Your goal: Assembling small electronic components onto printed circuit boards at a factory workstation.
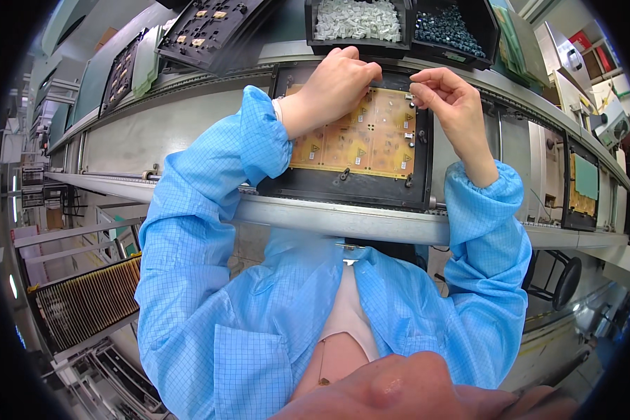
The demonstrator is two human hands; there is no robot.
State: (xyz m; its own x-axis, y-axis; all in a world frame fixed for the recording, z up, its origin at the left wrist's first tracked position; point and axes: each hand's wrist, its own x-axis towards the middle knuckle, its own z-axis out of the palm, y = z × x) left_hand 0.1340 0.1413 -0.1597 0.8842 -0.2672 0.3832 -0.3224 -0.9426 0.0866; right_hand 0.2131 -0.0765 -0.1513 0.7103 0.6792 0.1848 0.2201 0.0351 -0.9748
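Observation:
A yellow-brown circuit board panel (371, 150) lies in a black carrier frame (343, 187) on the conveyor in front of me. My left hand (337, 89) is over the panel's far left part, its fingers curled together near the far edge. Whatever they hold, if anything, is hidden. Above the far right corner is my right hand (453, 108), thumb and forefinger pinched close together; anything between them is too small to make out. Small white components (409, 137) sit along the panel's right side, and dark clips stand on the frame's border.
Beyond the conveyor stand a black bin of white parts (357, 22) and a black bin of dark blue parts (449, 31). Another black carrier (206, 31) lies far left. A metal rail (343, 215) runs along my side, and a further carrier (581, 185) sits right.

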